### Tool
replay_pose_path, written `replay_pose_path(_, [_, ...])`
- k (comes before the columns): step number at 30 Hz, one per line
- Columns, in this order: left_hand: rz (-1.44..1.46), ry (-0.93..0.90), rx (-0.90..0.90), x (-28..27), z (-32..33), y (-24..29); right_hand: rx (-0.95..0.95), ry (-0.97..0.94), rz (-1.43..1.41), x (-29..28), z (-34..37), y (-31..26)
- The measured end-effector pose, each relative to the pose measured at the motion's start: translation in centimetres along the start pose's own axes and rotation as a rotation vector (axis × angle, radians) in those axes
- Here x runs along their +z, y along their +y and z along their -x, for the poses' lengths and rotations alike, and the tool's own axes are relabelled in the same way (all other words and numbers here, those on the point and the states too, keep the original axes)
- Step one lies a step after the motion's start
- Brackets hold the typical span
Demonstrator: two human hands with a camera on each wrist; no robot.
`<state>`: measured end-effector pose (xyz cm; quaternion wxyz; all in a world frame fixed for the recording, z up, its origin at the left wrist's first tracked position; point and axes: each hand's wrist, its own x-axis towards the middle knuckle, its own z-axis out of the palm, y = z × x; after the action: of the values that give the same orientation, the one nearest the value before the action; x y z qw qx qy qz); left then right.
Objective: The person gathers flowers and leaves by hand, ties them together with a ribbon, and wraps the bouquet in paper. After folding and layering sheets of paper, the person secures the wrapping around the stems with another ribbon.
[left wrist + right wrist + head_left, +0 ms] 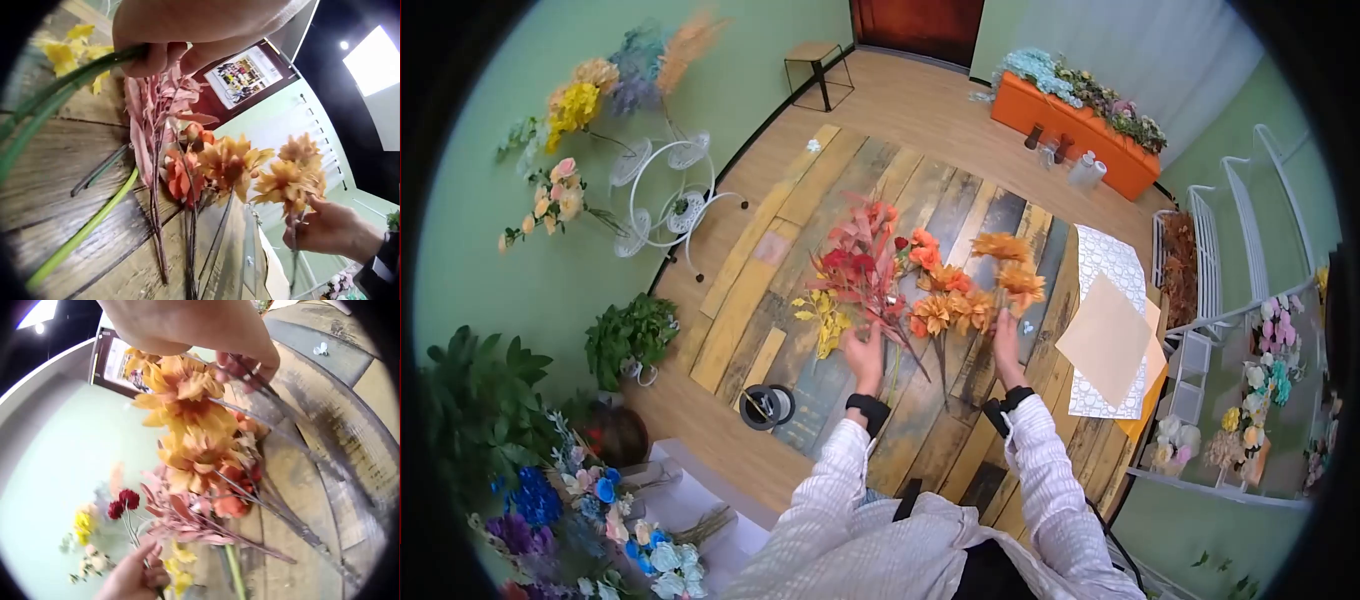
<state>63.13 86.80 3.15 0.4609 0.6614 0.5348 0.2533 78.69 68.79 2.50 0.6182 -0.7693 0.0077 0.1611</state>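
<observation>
My left hand (863, 358) grips green stems (62, 94) at the table's near middle; the right wrist view shows dark red flowers (129, 500) at the top of them. To the right, my right hand (1006, 352) pinches the brown stem of an orange flower spray (1012, 262), its blooms raised in front of the fingers. Between the hands lie more orange flowers (950, 300), coral-orange blooms (924, 250) and a reddish leafy branch (142, 125), their bare stems toward me. A yellow sprig (828, 322) lies just left of my left hand.
The wooden plank table (910, 440) bears a dark round spool (766, 407) at its left edge. White patterned paper and a beige sheet (1105, 335) lie on the right. Flower stands flank the table, with a white rack (1200, 250) at right and an orange planter (1075, 125) beyond.
</observation>
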Motion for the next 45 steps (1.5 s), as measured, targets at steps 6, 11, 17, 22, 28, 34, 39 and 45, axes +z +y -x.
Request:
replay_pose_path(6, [-0.479,0.028,-0.118,4.1,0.4,0.0,0.028,-0.173,0.604,3.6,5.4,1.3])
replay_pose_path(11, [-0.522,-0.059,-0.024,5.1,-0.7,-2.6,-0.191,0.028,0.795,4.7,6.4,3.2])
replay_pose_path(17, [0.189,-0.172,-0.039,2.8,-1.4,-4.1,0.087,-0.154,0.568,2.0,3.4,5.0])
replay_pose_path(22, [0.186,0.093,0.029,1.6,-1.6,-5.6,0.365,-0.133,-0.105,0.7,4.9,4.5])
replay_pose_path(28, [-0.048,-0.086,-0.016,1.4,1.5,-1.8,0.391,-0.074,-0.371,-0.3,6.8,4.2])
replay_pose_path(34, [-0.154,-0.038,0.116,4.3,2.9,-4.4,0.46,-0.101,-0.506,-2.0,8.1,2.1])
replay_pose_path(39, [-0.521,0.341,0.454,1.8,3.2,-0.1,0.298,0.022,-0.247,-2.9,8.2,0.8])
replay_pose_path(45, [-0.325,-0.243,0.538,3.6,4.6,-1.0,0.311,0.03,-0.423,-2.9,8.3,2.1])
